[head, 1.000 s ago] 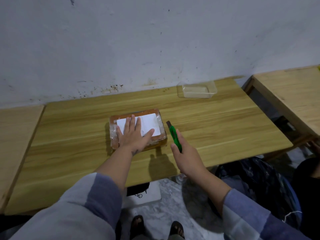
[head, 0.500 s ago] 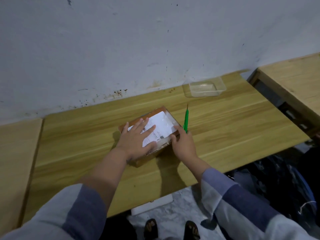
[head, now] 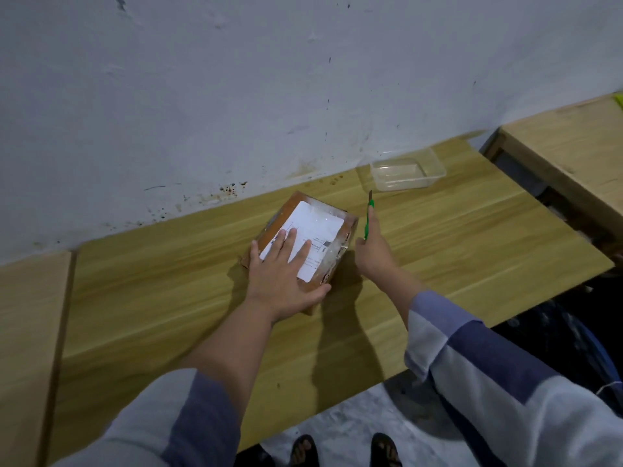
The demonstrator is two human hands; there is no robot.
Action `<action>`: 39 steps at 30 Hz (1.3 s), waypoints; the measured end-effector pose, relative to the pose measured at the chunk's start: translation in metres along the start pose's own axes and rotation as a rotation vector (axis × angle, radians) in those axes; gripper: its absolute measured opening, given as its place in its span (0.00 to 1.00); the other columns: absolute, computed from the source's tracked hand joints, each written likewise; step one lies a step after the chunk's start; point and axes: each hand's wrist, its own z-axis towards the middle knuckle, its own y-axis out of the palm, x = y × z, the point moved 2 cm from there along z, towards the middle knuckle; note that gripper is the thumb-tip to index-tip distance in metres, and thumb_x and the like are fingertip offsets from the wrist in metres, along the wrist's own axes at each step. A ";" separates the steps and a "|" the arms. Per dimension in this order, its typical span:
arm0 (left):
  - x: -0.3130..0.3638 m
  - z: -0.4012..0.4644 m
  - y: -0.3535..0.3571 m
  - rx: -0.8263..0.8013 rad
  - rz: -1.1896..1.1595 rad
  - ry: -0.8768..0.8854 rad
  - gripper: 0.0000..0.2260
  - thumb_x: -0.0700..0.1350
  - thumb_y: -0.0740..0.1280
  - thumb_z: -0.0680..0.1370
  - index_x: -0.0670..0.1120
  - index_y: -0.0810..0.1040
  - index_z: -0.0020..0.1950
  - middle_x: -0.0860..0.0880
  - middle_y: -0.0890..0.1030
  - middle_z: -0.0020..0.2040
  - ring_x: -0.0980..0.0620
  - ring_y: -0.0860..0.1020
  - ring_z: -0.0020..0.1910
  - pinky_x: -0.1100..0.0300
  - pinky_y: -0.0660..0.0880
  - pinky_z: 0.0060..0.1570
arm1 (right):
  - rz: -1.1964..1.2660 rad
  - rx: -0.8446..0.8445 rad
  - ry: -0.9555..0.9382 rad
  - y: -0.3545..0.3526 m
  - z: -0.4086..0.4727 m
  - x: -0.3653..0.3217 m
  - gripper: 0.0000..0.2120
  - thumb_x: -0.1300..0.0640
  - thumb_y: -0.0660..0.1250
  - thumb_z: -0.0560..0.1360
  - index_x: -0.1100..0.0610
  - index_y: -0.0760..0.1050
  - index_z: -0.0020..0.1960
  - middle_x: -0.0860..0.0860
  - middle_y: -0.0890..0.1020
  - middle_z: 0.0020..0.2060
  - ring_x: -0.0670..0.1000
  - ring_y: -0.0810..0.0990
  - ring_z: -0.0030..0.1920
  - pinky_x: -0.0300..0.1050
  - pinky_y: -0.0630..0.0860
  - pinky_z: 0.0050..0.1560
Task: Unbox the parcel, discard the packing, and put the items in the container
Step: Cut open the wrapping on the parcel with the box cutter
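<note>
While my left hand presses flat on the taped parcel, my right grip clamps the green cutter; next, slit its right edge.

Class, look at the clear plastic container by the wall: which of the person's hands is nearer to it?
Right. The right hand, holding the green cutter, is just short of the container; the left hand presses the parcel, farther away.
</note>
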 end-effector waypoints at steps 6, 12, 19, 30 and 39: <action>0.032 0.016 0.000 -0.061 -0.046 -0.205 0.43 0.76 0.46 0.69 0.54 0.44 0.78 0.48 0.38 0.79 0.49 0.35 0.77 0.33 0.34 0.69 | -0.032 -0.013 0.017 -0.019 -0.026 0.007 0.28 0.60 0.51 0.80 0.43 0.48 0.76 0.56 0.74 0.50 0.55 0.76 0.41 0.58 0.82 0.44; 0.060 0.024 -0.005 -0.168 -0.092 -0.309 0.47 0.78 0.41 0.67 0.51 0.39 0.78 0.45 0.34 0.77 0.45 0.32 0.76 0.31 0.33 0.67 | -0.129 -0.049 -0.025 -0.036 -0.041 -0.004 0.26 0.61 0.52 0.80 0.45 0.52 0.76 0.56 0.73 0.64 0.58 0.80 0.42 0.48 0.80 0.30; 0.055 0.024 -0.015 -0.260 -0.134 -0.265 0.52 0.82 0.44 0.62 0.53 0.38 0.78 0.47 0.33 0.77 0.48 0.32 0.76 0.34 0.31 0.68 | -0.202 -0.104 0.010 -0.043 -0.042 -0.017 0.25 0.64 0.53 0.79 0.50 0.58 0.74 0.57 0.75 0.61 0.60 0.81 0.43 0.51 0.82 0.36; 0.024 0.020 -0.008 -0.209 0.009 -0.006 0.43 0.74 0.51 0.70 0.56 0.38 0.77 0.48 0.34 0.78 0.50 0.34 0.76 0.40 0.35 0.72 | -0.575 -0.187 0.013 -0.036 -0.033 -0.059 0.08 0.67 0.58 0.76 0.63 0.74 0.52 0.57 0.79 0.37 0.55 0.81 0.32 0.45 0.74 0.27; 0.028 0.012 -0.013 -0.177 0.023 -0.005 0.39 0.68 0.53 0.74 0.54 0.39 0.78 0.47 0.35 0.78 0.49 0.35 0.77 0.40 0.38 0.73 | -0.631 -0.107 -0.016 -0.015 -0.056 -0.045 0.14 0.64 0.58 0.76 0.61 0.69 0.62 0.58 0.79 0.55 0.58 0.82 0.52 0.48 0.77 0.41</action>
